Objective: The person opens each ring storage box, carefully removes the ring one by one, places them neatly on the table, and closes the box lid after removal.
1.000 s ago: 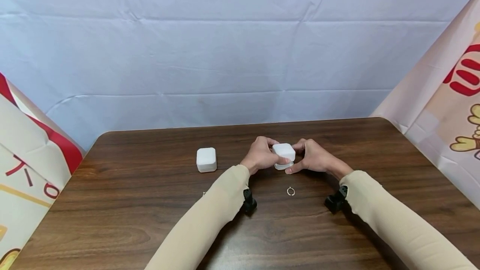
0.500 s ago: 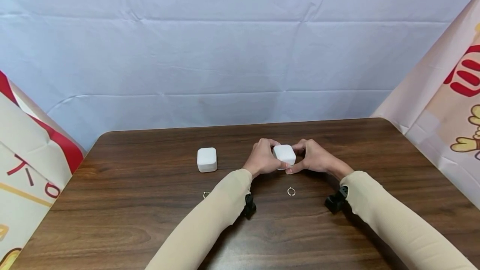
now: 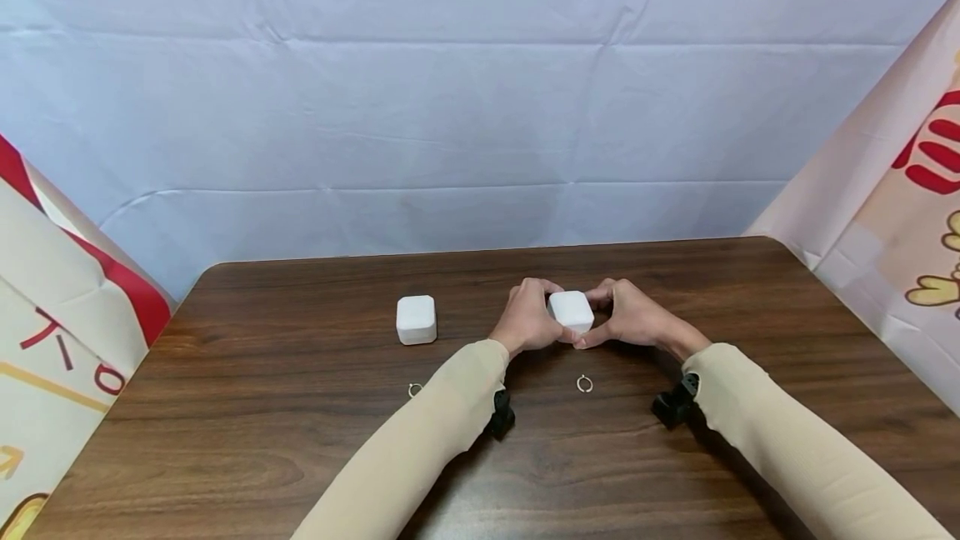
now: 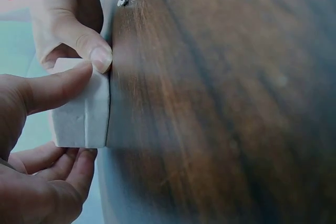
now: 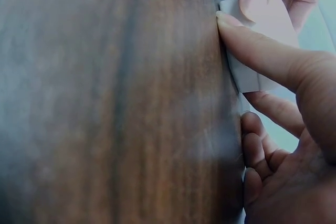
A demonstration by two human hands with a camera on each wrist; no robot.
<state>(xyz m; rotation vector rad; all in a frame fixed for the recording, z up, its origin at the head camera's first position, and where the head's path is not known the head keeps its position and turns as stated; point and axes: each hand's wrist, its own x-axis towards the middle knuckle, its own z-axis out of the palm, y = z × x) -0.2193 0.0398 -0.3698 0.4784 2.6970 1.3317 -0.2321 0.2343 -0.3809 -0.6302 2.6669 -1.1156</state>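
Observation:
A small white ring box [image 3: 572, 310] with rounded corners sits on the table between both hands, its lid down on its base. My left hand [image 3: 523, 317] holds it from the left, thumb on the near side and fingers on the far side. From the right, my right hand [image 3: 634, 317] grips it the same way. In the left wrist view the two thumbs nearly meet on the near face of the box, and a thin seam runs across it. Just in front lies a small ring [image 3: 585, 384] with a gap in its band.
A second white box [image 3: 416, 320], closed, stands to the left on the brown wooden table [image 3: 262, 407]. Another small ring [image 3: 415, 390] lies in front of it, partly hidden by the left sleeve [image 3: 427, 440]. A pale cloth [image 3: 450, 107] hangs behind the table.
The lid has come down onto the base, and the gap seen earlier beneath it has closed. My left hand has lowered slightly with it; the right hand has barely moved.

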